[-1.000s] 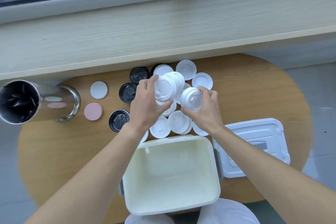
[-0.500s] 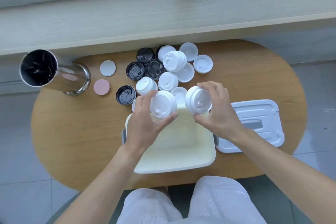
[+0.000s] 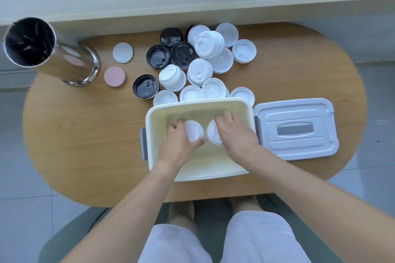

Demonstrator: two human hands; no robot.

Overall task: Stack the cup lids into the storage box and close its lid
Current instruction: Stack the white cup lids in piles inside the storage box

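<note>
Looking down: we see two bare forearms reaching from the near edge into an open cream storage box (image 3: pixel 243 113) on an oval wooden table (image 3: pixel 85 139).
Left hand: our left hand (image 3: pixel 181 145) is inside the box, palm down, fingers and thumb curled round a white lid stack (image 3: pixel 193 131), thumb on its near right side.
Right hand: our right hand (image 3: pixel 237 134) is also in the box, just right of the left, fingers arched over a second white lid stack (image 3: pixel 212 134) and gripping it from above.
Two stacks: they sit side by side low in the middle of the box, nearly touching; whether they rest on the bottom, we cannot tell.
Arms: both forearms slope in from the near corners and converge at the box, wrists over its near rim.
Box lid: the grey-white box lid (image 3: pixel 297 128) lies flat on the table, touching the right side of the box, handle up.
Loose lids: white cup lids (image 3: pixel 201 69) and black cup lids (image 3: pixel 158 56) are scattered and overlapping just beyond the far rim of the box.
Far left: a tall steel canister (image 3: pixel 51 49) leans in view, with a pink disc (image 3: pixel 115 76) and a pale disc (image 3: pixel 122 52) between it and the lids.
</note>
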